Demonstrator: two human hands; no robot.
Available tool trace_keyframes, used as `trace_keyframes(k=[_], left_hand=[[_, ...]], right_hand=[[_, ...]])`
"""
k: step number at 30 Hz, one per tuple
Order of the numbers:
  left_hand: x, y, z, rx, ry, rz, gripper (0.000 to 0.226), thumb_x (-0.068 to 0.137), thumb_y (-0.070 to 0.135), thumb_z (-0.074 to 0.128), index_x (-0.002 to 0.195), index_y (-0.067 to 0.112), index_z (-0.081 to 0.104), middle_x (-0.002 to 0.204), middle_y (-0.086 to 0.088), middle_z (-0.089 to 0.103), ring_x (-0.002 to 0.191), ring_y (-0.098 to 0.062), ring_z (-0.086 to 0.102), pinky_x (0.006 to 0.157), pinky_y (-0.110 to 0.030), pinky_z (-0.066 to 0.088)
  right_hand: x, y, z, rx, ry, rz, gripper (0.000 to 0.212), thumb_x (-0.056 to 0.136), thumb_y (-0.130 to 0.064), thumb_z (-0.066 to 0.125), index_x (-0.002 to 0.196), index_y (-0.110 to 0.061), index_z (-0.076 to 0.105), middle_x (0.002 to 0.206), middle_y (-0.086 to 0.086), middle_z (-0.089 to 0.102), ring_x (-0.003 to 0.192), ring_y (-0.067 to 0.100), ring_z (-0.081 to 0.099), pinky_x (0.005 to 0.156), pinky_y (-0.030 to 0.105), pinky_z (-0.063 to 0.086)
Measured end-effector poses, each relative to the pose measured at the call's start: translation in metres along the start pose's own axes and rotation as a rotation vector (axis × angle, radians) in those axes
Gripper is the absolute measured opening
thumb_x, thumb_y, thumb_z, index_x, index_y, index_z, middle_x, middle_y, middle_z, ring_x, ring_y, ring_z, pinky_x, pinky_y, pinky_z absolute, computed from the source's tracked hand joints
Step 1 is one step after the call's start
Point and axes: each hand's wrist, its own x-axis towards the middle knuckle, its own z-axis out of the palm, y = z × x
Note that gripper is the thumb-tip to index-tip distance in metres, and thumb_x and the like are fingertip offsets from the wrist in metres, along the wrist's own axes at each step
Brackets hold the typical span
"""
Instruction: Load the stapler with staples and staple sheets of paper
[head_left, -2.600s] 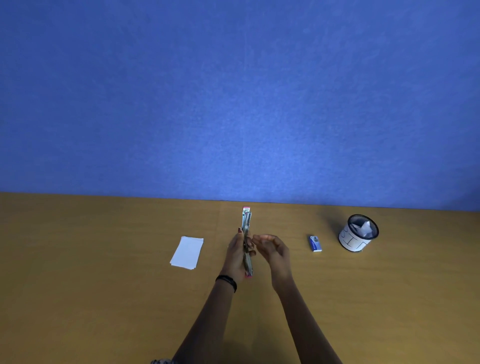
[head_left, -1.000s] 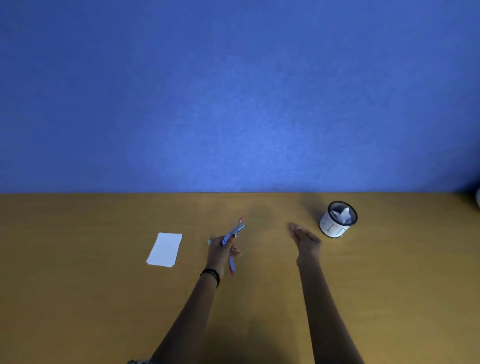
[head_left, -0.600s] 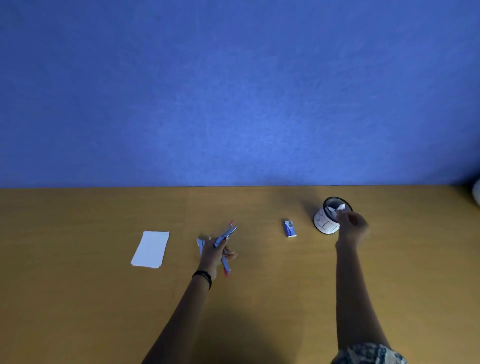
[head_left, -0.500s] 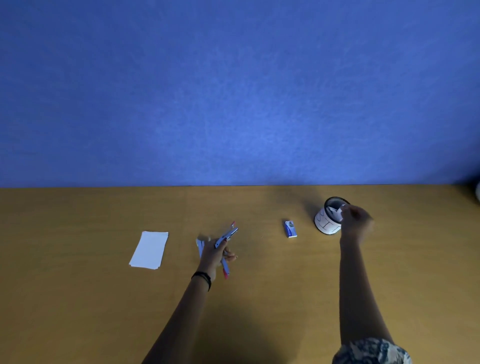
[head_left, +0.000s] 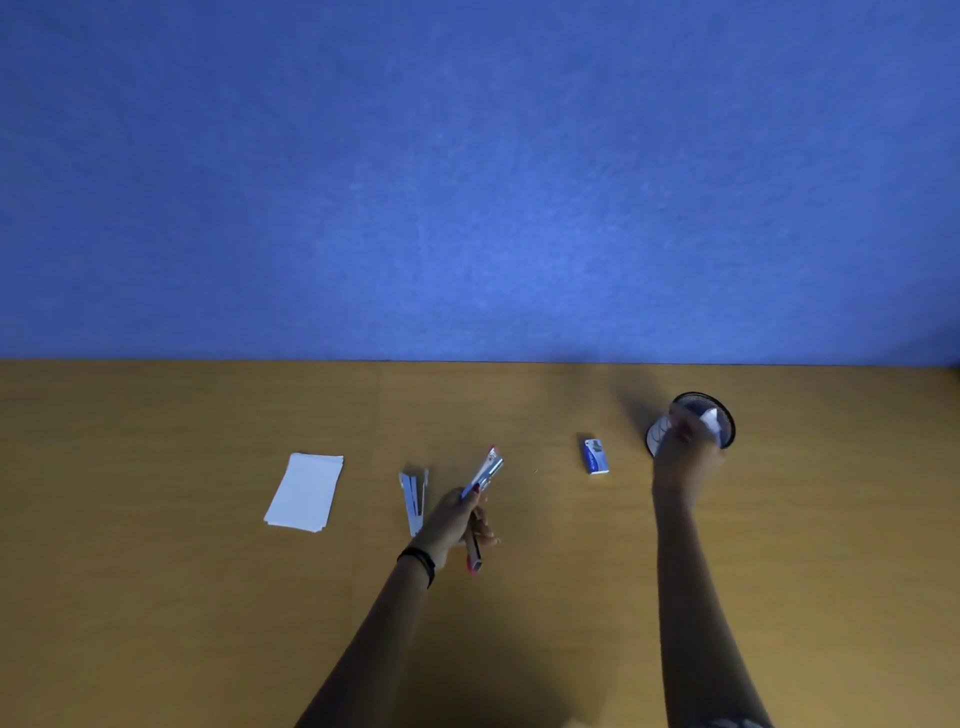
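Observation:
My left hand (head_left: 457, 519) grips a silver stapler with red ends (head_left: 487, 470), hinged open; its upper arm points up and to the right and its lower end rests near the table. A small blue staple box (head_left: 595, 456) lies on the table to the right of it. A stack of white paper sheets (head_left: 304, 491) lies to the left. My right hand (head_left: 683, 454) is stretched out to a white cup with a black rim (head_left: 722, 415), fingers at its rim and blurred. Whether it holds anything is unclear.
Narrow white-blue folded strips (head_left: 414, 499) lie just left of my left hand. White scraps sit inside the cup. The wooden table (head_left: 156, 623) ends at a blue wall (head_left: 467, 182) behind.
My right hand left the stapler, swung right past the staple box and reached the cup. My left hand kept the stapler and tilted it to the right.

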Motion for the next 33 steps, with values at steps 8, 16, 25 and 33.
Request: trace_keyframes(k=[8,16,25,33], left_hand=[[-0.002,-0.008,0.005,-0.044,-0.208,-0.055,0.019,0.098,0.021,0.048,0.101,0.007,0.059,0.072,-0.003,0.049,0.057,-0.007,0.055,0.064,-0.029,0.059],[-0.012,-0.014,0.001,-0.077,-0.313,-0.081,0.023,0.097,0.018,0.050,0.116,0.007,0.057,0.078,-0.003,0.052,0.066,-0.010,0.056,0.075,-0.032,0.059],[-0.027,-0.024,0.003,-0.047,-0.381,-0.083,0.037,0.100,0.019,0.042,0.135,0.007,0.045,0.086,-0.008,0.061,0.085,-0.017,0.064,0.092,-0.044,0.053],[-0.034,-0.026,0.004,0.409,-0.256,0.043,0.034,0.096,0.020,0.047,0.129,0.016,0.051,0.107,-0.001,0.056,0.103,-0.011,0.055,0.083,-0.027,0.045]], right_hand=[[-0.072,0.007,0.025,0.122,-0.979,0.221,0.021,0.091,-0.002,0.053,0.111,-0.001,0.061,0.097,0.015,0.066,0.063,0.003,0.066,0.063,0.024,0.052],[-0.103,-0.007,0.028,0.214,-1.068,0.312,0.030,0.085,-0.004,0.063,0.114,-0.014,0.062,0.088,0.010,0.067,0.077,0.019,0.065,0.062,0.028,0.058],[-0.124,-0.009,0.030,0.218,-0.980,0.310,0.021,0.087,-0.002,0.060,0.108,0.000,0.063,0.076,0.011,0.063,0.067,0.021,0.062,0.060,0.033,0.058],[-0.135,-0.003,0.034,0.139,-0.951,0.274,0.021,0.086,0.006,0.055,0.103,-0.001,0.065,0.067,0.005,0.062,0.057,0.011,0.063,0.048,0.022,0.055]])
